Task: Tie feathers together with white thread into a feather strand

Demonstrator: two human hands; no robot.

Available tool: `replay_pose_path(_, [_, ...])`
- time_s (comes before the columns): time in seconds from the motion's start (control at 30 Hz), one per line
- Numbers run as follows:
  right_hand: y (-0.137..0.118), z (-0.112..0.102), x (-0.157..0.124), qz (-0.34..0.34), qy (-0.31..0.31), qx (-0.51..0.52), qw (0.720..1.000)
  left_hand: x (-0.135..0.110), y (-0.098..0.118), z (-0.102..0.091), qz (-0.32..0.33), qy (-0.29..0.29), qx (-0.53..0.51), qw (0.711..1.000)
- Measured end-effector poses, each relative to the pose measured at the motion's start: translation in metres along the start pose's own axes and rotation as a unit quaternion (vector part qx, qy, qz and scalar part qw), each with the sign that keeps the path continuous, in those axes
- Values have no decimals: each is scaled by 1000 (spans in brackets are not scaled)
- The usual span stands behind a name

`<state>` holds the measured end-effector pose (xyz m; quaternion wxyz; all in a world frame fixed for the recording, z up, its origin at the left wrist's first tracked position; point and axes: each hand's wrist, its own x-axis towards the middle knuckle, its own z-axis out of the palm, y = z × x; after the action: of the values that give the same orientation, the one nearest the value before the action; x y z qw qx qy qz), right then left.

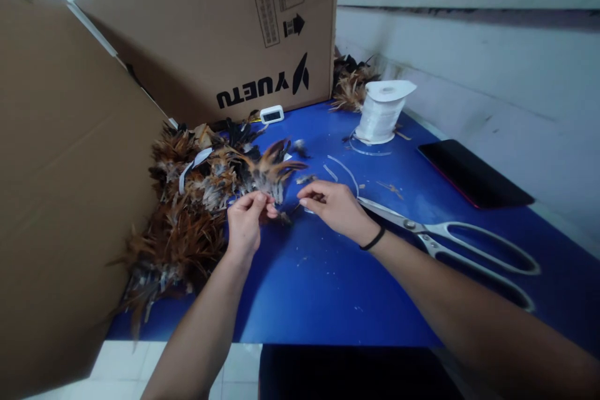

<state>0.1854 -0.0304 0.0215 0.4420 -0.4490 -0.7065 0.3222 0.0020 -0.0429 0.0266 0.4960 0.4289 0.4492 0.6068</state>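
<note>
My left hand (247,215) is closed in a pinch at the base of a small feather bunch (274,169), its brown and black tips pointing up and away. Just to the right, my right hand (335,206) is also pinched, fingertips pointing left; a thin dark bit shows at them, too small to name. A small tuft (284,217) shows between the two hands, slightly blurred. Beside my left hand lies a large heap of brown and black feathers (192,231), with a white strip (194,169) across it. Large metal scissors (435,231) lie by my right forearm.
On the blue table (319,300) stand a spool of white cord (383,112) and a small white digital device (272,114). A black phone or tablet (473,174) lies right. Cardboard boxes (187,31) wall the left and back. More feathers (349,84) sit behind the spool.
</note>
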Motion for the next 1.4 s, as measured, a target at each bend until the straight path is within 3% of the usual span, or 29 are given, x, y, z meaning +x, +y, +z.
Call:
replay_pose_path(0.17, [-1, 8, -3, -96, -66, -154, 981, 8, 4, -7, 47, 41, -41, 997])
replay_pose_path(0.4, [-6, 32, -8, -106, -117, -306, 939, 9, 4, -8, 39, 48, -44, 997])
replay_pose_path(0.5, [-3, 32, -7, -94, -107, -280, 949, 8, 4, -7, 33, 49, -46, 997])
replay_pose_path(0.63, [3, 23, -3, -36, -88, -149, 984, 8, 5, -7, 31, 47, -50, 997])
replay_pose_path(0.8, [5, 10, 1, 41, -62, -88, 993, 8, 6, -7, 28, 51, -50, 997])
replay_pose_path(0.9, [5, 5, 1, 10, -34, -128, 991, 8, 6, -7, 28, 52, -47, 997])
replay_pose_path(1.0, [3, 6, -2, -77, -12, -210, 975, 7, 6, -7, 28, 53, -45, 997])
replay_pose_path(1.27, [-9, 32, -9, -149, -122, -358, 914, 8, 7, -7, 39, 58, -39, 997])
replay_pose_path(1.33, [-9, 35, -8, -144, -129, -355, 915, 8, 7, -8, 39, 60, -39, 997])
replay_pose_path(1.4, [-7, 33, -7, -123, -128, -302, 936, 7, 8, -8, 41, 61, -39, 997])
